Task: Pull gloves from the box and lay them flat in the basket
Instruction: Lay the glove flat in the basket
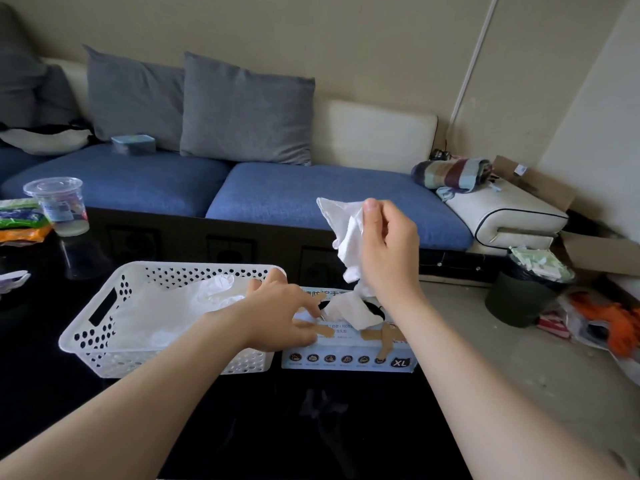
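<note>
Right hand (388,247) pinches a crumpled thin white glove (346,233) between thumb and fingertips, raised above the pale blue cardboard glove box (346,358). The glove's lower end hangs down to a second white bunch (349,310) standing out of the box's oval slot; cannot tell whether the two are separate. Risk: if they cling, a further lift likely drags the second glove out, or tips the light box. Left hand (280,313) guards against that, lying flat on the box top beside the slot with fingers extended and pressing, gripping nothing. If it lifts early, the box may slide toward the table's near edge. Second risk: the held glove is wadded, so dropping it as is would leave it bunched, not flat. Right forearm rises steeply from lower right, wrist bent; left forearm runs low from lower left. White perforated plastic basket (86,327) sits touching the box's left side on the glossy black table (242,427), with pale gloves (180,306) already lying inside.
</note>
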### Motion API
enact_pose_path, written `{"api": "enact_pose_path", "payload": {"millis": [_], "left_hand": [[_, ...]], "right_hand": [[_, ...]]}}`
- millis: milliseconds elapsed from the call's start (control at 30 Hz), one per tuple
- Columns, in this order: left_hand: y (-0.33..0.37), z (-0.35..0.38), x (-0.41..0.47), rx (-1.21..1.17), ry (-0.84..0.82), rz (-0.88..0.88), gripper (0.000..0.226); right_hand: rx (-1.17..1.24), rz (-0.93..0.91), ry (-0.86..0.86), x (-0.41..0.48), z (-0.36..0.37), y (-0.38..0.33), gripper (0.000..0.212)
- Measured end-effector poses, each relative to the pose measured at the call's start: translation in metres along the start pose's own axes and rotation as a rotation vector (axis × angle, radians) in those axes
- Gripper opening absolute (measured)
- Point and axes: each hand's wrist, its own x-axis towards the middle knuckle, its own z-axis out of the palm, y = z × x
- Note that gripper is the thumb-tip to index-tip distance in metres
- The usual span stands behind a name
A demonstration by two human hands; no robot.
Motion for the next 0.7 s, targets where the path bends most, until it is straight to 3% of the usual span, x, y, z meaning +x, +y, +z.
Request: {"api": "enact_pose_path", "payload": {"millis": [133,267,367,533,633,700], "left_hand": [[-0.005,-0.005,0.001,-0.221,0.202,0.006,0.027],[-0.002,-0.018,0.001,-0.741,0.37,-0.051,0.037],[0.004,-0.027,-0.006,-1.002,0.424,-0.045,0.029],[-0.005,-0.028,-0.005,-0.983,0.569,-0.118,0.029],[-0.011,-0.033,-0.009,-1.025,0.655,-0.144,0.044],[-0.017,-0.037,-0.011,-1.065,0.691,-0.16,0.045]], "right_hand": [[0.055,0.033,-0.045,0.0,0.006,-0.011,0.051],[0.041,0.106,-0.226,-0.007,0.014,-0.014,0.055],[0.031,0.176,-0.314,-0.011,0.021,-0.013,0.053],[0.055,0.336,-0.404,-0.013,0.028,-0.011,0.052],[0.148,0.49,-0.561,-0.013,0.03,-0.017,0.076],[0.147,0.512,-0.658,-0.015,0.03,-0.023,0.066]]}}
